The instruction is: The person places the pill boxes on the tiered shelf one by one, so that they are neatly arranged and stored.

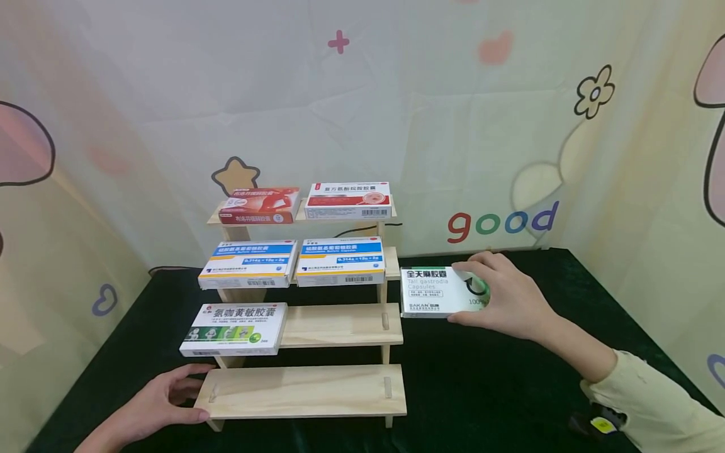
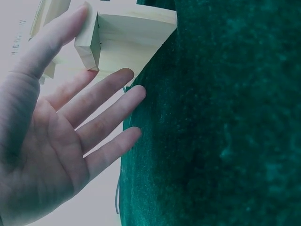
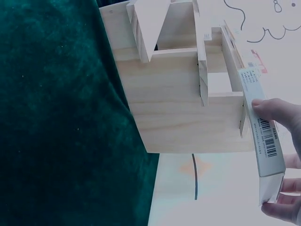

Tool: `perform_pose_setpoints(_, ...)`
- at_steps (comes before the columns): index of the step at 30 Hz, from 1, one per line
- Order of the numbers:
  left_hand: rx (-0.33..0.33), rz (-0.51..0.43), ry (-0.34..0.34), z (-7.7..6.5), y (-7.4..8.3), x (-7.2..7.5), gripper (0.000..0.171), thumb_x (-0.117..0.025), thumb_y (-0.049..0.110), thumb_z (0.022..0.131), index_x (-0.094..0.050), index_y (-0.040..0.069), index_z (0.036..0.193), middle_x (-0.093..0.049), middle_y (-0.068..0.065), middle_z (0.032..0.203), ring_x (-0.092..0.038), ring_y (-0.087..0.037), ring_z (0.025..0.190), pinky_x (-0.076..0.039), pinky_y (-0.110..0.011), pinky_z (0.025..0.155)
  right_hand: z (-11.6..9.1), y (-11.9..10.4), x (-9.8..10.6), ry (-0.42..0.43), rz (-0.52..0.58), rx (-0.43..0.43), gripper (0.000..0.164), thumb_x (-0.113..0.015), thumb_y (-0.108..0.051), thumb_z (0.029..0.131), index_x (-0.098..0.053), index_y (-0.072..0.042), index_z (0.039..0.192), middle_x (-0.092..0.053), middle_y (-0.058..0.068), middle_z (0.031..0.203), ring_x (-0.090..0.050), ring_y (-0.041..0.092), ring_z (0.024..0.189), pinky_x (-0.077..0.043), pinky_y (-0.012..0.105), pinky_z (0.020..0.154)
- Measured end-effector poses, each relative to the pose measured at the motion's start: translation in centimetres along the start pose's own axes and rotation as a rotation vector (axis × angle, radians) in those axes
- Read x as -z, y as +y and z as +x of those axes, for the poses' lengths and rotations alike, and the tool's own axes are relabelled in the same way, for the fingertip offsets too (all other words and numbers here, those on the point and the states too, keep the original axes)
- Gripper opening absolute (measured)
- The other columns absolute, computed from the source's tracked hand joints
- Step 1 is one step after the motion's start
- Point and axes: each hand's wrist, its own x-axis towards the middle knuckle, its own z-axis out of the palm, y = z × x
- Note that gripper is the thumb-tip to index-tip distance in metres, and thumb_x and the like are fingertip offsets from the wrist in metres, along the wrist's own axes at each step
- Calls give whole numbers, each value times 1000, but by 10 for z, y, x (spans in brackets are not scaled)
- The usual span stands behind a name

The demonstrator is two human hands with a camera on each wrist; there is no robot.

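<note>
My right hand [image 1: 512, 296] grips a white and green medicine box [image 1: 427, 292] by its right end, held off the shelf's right side, level with the third step. Its thumb presses the box's barcode side in the right wrist view. At the lower left, my left hand [image 1: 155, 406] holds the end of the bottom step of a stepped wooden shelf [image 1: 306, 391] between thumb and index finger. The other left fingers stretch out free in the left wrist view. On the third step's left half lies a white medicine box with a green band [image 1: 235, 330].
Two blue and white medicine boxes [image 1: 342, 261] lie side by side on the second step. A red box [image 1: 259, 206] and a red and white box [image 1: 349, 200] occupy the top step. Dark green cloth [image 1: 498, 390] covers the table, before a printed curtain [image 1: 453, 126].
</note>
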Motion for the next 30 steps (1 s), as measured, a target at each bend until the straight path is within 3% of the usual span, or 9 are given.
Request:
perform_pose_setpoints(15,4,-1,-2,-1,-2,0,65,-64,13,84,-28,-15,130,-54,-29,116,-58,-31,99,-49,-44,82,-11,-8,2,4,26,-18,70,-78,-50,60,-60,-11,115,-51,12,114,-44,25,97,-45,34,66)
perform_pose_setpoints(30,-8,-29,-8,-1,-1,-1,65,-63,12,84,-27,-17,130,-53,-31,117,-57,-32,99,-50,-39,80,-6,-27,0,-1,64,25,69,-78,-51,59,-61,-14,115,-52,8,114,-45,21,96,-47,29,65)
